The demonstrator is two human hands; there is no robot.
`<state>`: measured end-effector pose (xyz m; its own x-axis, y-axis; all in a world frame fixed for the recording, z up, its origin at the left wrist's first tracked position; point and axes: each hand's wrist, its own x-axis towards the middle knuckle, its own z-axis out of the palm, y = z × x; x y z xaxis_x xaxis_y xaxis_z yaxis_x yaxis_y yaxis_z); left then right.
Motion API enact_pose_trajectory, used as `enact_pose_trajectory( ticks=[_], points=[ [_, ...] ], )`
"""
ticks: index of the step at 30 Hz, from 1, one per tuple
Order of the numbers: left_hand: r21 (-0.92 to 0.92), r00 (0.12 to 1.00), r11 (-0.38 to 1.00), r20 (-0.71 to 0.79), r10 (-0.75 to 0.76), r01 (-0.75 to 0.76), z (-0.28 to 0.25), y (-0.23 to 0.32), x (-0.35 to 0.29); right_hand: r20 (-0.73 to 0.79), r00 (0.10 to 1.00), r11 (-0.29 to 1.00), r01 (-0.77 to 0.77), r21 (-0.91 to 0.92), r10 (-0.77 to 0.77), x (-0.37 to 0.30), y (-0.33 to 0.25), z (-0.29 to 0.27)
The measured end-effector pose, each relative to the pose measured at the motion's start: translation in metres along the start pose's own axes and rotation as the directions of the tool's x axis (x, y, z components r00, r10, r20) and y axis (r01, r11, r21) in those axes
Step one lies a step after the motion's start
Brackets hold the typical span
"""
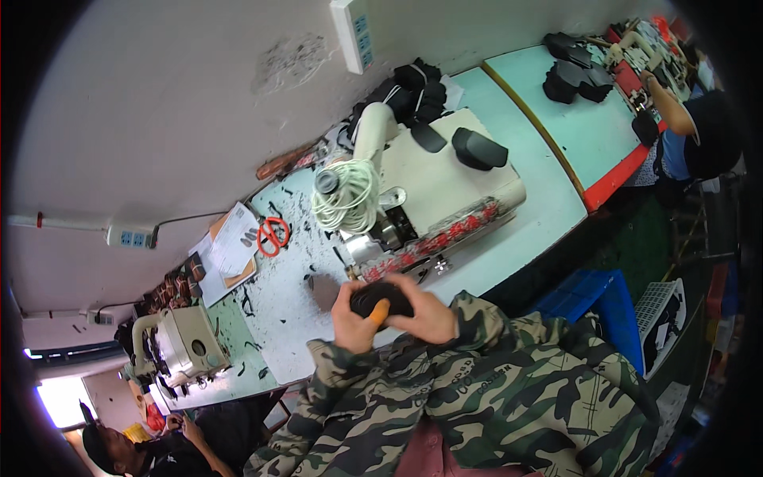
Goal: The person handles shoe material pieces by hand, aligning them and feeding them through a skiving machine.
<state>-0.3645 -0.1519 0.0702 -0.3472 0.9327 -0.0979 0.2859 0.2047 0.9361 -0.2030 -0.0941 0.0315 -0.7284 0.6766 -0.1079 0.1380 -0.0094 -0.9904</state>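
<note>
My left hand (352,322) and my right hand (427,315) are both closed around a dark stack of thin black pieces (373,296), which looks layered along its edge. An orange finger cover (380,311) shows on a thumb pressed against the stack. Just beyond my hands is a cream bench machine (445,187) with worn red patches along its front edge. A coil of white cord (346,195) hangs on its upright post. Two black curved pieces, one a thick pad (479,149) and one flatter (427,137), lie on top of the machine.
Orange-handled scissors (273,236) lie by papers (233,242) on the scrap-strewn table (278,318). Black bundles (413,91) are piled against the wall. Another machine (183,350) stands left. Blue crates (592,306) are at right. Co-workers sit lower left and far right.
</note>
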Motion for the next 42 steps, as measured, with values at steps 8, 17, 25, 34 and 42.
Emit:
enact_pose_trajectory(
  ticks=[8, 17, 25, 34, 42],
  points=[
    [-0.302, 0.926, 0.890, 0.053, 0.374, -0.342, 0.113, 0.053, 0.080, -0.324, 0.946, 0.995, -0.057, -0.087, 0.026, 0.018, -0.038, -0.104],
    [0.002, 0.948, 0.963, -0.175, 0.266, -0.270, 0.145, 0.027, 0.147, -0.283, 0.934, 0.489, -0.147, -0.860, -0.217, 0.058, -0.034, -0.157],
    [-0.041, 0.919, 0.929, -0.168, 0.356, -0.367, 0.165, 0.018, 0.157, -0.341, 0.937, 0.605, -0.231, -0.762, -0.072, 0.053, -0.019, -0.157],
    [0.254, 0.905, 0.871, 0.193, 0.379, -0.420, 0.129, 0.048, 0.116, -0.270, 0.958, 0.878, -0.043, -0.476, -0.100, 0.028, -0.021, -0.166],
    [-0.308, 0.709, 0.828, 0.691, -0.143, 0.468, 0.012, 0.044, 0.058, 0.209, 0.917, 0.834, -0.396, 0.383, 0.339, 0.037, -0.034, -0.103]
  ],
)
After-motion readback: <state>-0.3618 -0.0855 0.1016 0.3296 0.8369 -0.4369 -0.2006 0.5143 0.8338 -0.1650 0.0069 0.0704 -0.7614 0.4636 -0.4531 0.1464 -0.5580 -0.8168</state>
